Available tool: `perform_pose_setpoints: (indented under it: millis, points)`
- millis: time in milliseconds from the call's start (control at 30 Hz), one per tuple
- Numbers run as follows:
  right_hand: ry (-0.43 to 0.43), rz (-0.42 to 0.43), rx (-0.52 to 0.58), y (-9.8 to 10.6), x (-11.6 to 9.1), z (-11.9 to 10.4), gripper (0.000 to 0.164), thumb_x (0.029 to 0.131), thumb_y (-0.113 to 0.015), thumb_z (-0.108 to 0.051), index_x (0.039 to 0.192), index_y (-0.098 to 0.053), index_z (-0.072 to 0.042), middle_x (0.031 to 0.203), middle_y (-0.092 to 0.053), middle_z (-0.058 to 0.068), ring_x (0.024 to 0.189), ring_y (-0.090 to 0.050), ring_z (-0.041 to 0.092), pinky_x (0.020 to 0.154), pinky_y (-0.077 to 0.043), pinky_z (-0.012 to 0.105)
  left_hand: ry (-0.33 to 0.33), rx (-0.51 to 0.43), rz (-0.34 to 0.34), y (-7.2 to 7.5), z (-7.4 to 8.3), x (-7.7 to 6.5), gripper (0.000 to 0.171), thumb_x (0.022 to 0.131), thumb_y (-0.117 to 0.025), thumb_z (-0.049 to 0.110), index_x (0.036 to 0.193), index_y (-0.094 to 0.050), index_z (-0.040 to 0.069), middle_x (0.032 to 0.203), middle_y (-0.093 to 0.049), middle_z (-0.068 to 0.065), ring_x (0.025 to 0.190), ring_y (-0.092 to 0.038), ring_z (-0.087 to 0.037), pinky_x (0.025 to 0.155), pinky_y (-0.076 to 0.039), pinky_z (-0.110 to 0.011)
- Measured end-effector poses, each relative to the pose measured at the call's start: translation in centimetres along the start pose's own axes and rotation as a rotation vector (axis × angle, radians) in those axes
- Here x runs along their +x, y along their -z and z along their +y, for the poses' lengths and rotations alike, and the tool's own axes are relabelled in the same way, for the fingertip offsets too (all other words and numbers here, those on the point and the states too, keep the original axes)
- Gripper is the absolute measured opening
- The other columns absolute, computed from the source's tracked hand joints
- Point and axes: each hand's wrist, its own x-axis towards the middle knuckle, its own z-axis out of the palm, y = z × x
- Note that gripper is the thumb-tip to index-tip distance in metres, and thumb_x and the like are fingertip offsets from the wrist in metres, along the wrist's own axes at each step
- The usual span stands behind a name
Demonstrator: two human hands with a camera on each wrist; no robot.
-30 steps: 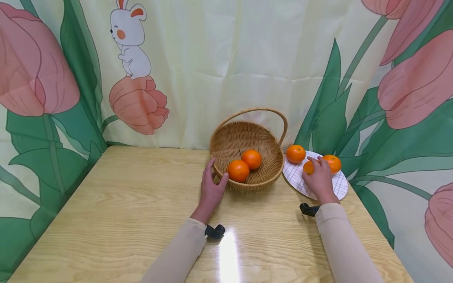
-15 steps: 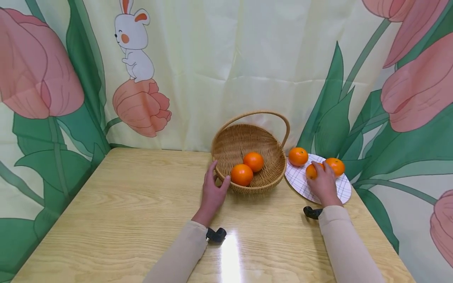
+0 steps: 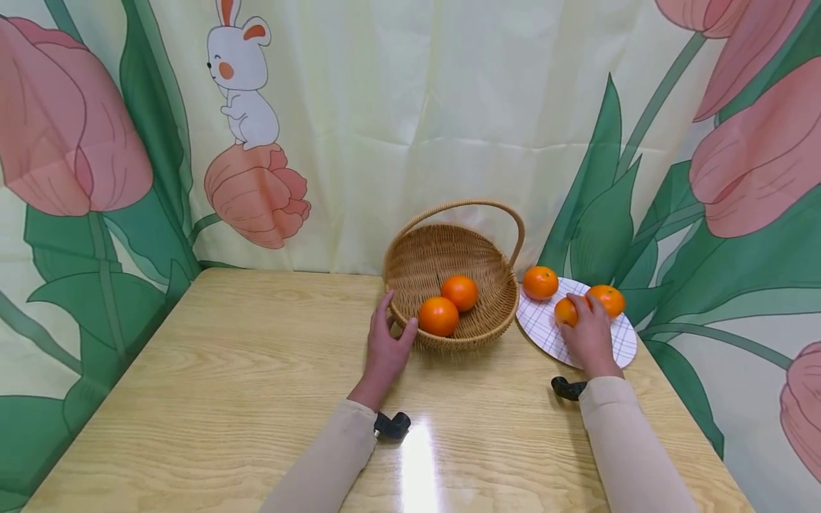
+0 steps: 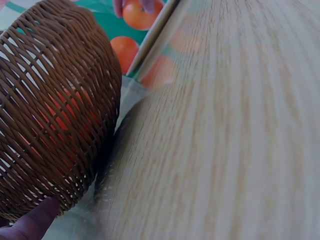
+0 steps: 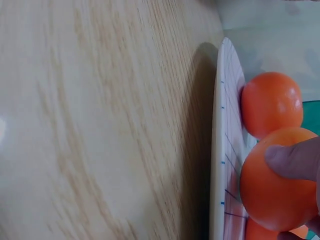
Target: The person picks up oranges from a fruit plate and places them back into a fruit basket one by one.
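A wicker basket point(image 3: 449, 260) with a tall arched handle leans open toward me, with two oranges point(image 3: 439, 316) inside. My left hand point(image 3: 388, 356) holds its near-left rim, thumb at the front and fingers along the side; in the left wrist view one digit point(image 4: 37, 217) touches the weave. On a white checked plate point(image 3: 541, 328) to the right, my right hand point(image 3: 589, 340) grips an orange point(image 5: 277, 182), its thumb pressed on the peel. Two more oranges lie beside it, one at the left point(image 3: 540, 283) and one behind the hand point(image 3: 607, 302).
The light wooden table point(image 3: 256, 356) ends at the back against a curtain point(image 3: 359, 142) printed with tulips and a rabbit. The plate stands near the table's right edge, close to the basket.
The whole view has shifted slightly. My right fingers have settled around the orange on the plate; the left hand stays at the basket.
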Motion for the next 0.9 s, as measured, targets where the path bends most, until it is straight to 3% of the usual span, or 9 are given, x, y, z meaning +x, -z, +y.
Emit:
perform_pose_setpoints:
  millis: [333, 667, 900]
  points:
    - [0.081, 0.053, 0.008, 1.1, -0.5, -1.4, 0.062, 0.088, -0.067, -0.006, 0.143, -0.039, -0.007, 0.151, -0.023, 0.03, 0.131, -0.026, 0.057, 0.105, -0.027, 0.072, 0.003, -0.002, 0.007, 0.0, -0.3, 0.0, 0.066, 0.093, -0.062, 0.036, 0.148, -0.027, 0.039, 0.153, -0.031, -0.006, 0.132, -0.046, -0.04, 0.104, -0.045, -0.049]
    - [0.106, 0.073, 0.032, 2.3, -1.2, -3.4, 0.065, 0.089, -0.068, -0.007, 0.147, -0.038, -0.012, 0.154, -0.021, 0.026, 0.133, -0.026, 0.054, 0.105, -0.026, 0.074, 0.012, 0.015, 0.013, 0.0, -0.2, -0.1, 0.065, 0.093, -0.062, 0.037, 0.148, -0.028, 0.039, 0.153, -0.032, -0.004, 0.131, -0.047, -0.038, 0.106, -0.044, -0.049]
    - [0.139, 0.09, 0.063, 3.1, -1.9, -4.7, 0.065, 0.089, -0.068, -0.009, 0.146, -0.038, -0.012, 0.155, -0.022, 0.024, 0.134, -0.027, 0.053, 0.105, -0.026, 0.073, 0.012, 0.007, 0.013, -0.1, -0.3, -0.1, 0.068, 0.093, -0.062, 0.035, 0.151, -0.028, 0.028, 0.153, -0.032, -0.006, 0.13, -0.047, -0.04, 0.1, -0.049, -0.05]
